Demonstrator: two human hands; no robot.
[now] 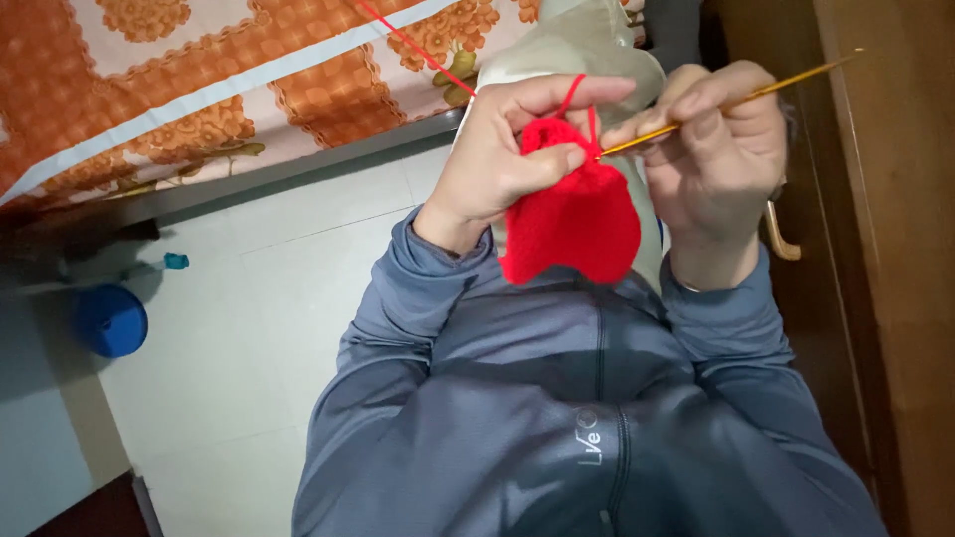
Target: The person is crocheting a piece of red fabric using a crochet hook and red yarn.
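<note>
The red crocheted piece [577,224] hangs in front of the person's chest, between the two hands, its rounded lower part drooping over the grey-blue zip jacket [557,398]. Its upper edge is bunched up where the left hand [507,159] holds it — thumb and fingers pressed together on the fabric, pinching the top edge. A strand of red yarn [413,45] loops over the left forefinger and runs taut up and away to the left, across the patterned cloth, out of the top of the view.

The right hand [711,149] sits just beside the left, fingers closed around a thin golden crochet hook [736,99]. The hook slants from upper right down to lower left; its tip meets the red piece at the top edge, right by the left thumb, while its far end sticks out past the knuckles toward the wooden furniture [885,249] on the right.

Behind the hands lies a pale, glossy cushion or bag [587,45], partly hidden. An orange and cream floral bedcover [199,89] fills the upper left, edged with a light blue band. Below it is a pale tiled floor [249,328], on which a blue round object [109,320] rests at the left — and a small teal thing [176,261] near it, too small to tell
</note>
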